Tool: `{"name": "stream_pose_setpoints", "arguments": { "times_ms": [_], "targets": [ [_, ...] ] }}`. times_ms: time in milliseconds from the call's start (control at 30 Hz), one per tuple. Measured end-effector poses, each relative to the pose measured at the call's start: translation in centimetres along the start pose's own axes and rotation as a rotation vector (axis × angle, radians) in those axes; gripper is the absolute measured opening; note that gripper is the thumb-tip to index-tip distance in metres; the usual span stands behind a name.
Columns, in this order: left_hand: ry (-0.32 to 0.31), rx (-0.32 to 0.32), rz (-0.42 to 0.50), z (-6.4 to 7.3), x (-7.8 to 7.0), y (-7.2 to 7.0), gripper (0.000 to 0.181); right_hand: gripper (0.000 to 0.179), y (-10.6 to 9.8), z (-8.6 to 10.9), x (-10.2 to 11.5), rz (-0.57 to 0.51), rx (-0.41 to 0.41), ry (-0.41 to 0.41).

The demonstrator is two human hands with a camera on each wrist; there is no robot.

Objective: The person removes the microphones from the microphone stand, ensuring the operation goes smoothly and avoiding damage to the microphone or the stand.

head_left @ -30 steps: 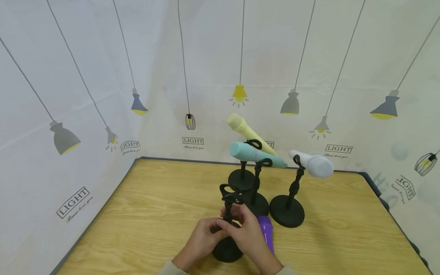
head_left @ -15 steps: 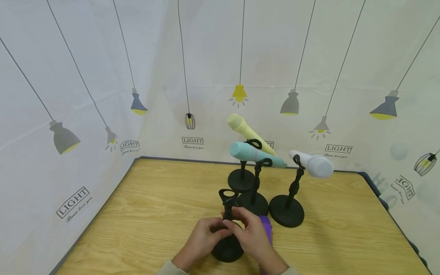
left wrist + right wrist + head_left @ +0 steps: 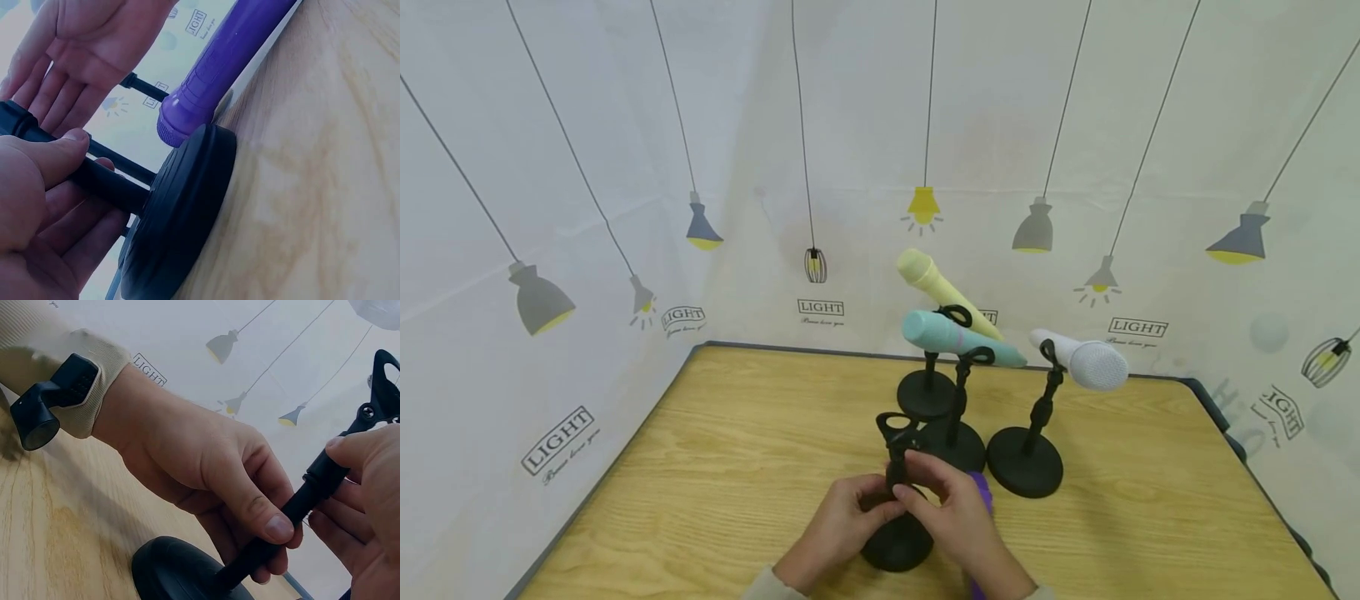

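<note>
My left hand (image 3: 842, 518) grips the lower pole of a black tabletop microphone stand (image 3: 898, 543), thumb and fingers wrapped round it in the left wrist view. Higher on the pole, my right hand (image 3: 951, 504) pinches the thicker collar (image 3: 325, 472) between thumb and fingers. The stand is upright with its round base on the table, and its top clip (image 3: 898, 425) holds nothing. A purple microphone (image 3: 215, 69) lies on the table just right of this stand; my right hand and wrist hide much of it in the head view.
Behind the hands, a yellow microphone (image 3: 943, 287), a turquoise microphone (image 3: 951, 335) and a white microphone (image 3: 1093, 364) rest in clips on black stands. The wooden table (image 3: 715, 467) meets a printed backdrop (image 3: 865, 167) at its back and sides.
The clip on the held stand has turned slightly. My right hand has shifted a little down and right, covering more of the purple microphone. My left hand stays in place.
</note>
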State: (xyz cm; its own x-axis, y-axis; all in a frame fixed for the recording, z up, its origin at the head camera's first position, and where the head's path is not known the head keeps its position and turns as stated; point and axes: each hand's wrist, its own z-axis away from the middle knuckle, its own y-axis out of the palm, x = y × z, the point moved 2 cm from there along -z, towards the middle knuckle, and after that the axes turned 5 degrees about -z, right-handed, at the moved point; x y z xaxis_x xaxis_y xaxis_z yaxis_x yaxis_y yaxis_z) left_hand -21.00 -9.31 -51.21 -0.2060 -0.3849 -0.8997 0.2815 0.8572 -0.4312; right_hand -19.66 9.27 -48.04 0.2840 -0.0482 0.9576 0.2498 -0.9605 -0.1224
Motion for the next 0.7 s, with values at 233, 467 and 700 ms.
{"name": "stream_pose_setpoints", "arguments": {
  "times_ms": [233, 467, 700],
  "targets": [
    [0.011, -0.039, -0.022, -0.2, 0.4, -0.5, 0.018, 0.041, -0.3, -0.1, 0.2, -0.025, -0.082, 0.031],
    [-0.018, -0.073, -0.054, -0.6, 1.0, -1.6, 0.015, 0.038, -0.3, -0.5, 0.2, -0.01, -0.068, 0.018],
    [-0.048, -0.135, -0.089, -1.2, 1.7, -3.1, 0.016, 0.039, 0.1, -1.4, 0.4, 0.026, -0.014, 0.016]
  ]
}}
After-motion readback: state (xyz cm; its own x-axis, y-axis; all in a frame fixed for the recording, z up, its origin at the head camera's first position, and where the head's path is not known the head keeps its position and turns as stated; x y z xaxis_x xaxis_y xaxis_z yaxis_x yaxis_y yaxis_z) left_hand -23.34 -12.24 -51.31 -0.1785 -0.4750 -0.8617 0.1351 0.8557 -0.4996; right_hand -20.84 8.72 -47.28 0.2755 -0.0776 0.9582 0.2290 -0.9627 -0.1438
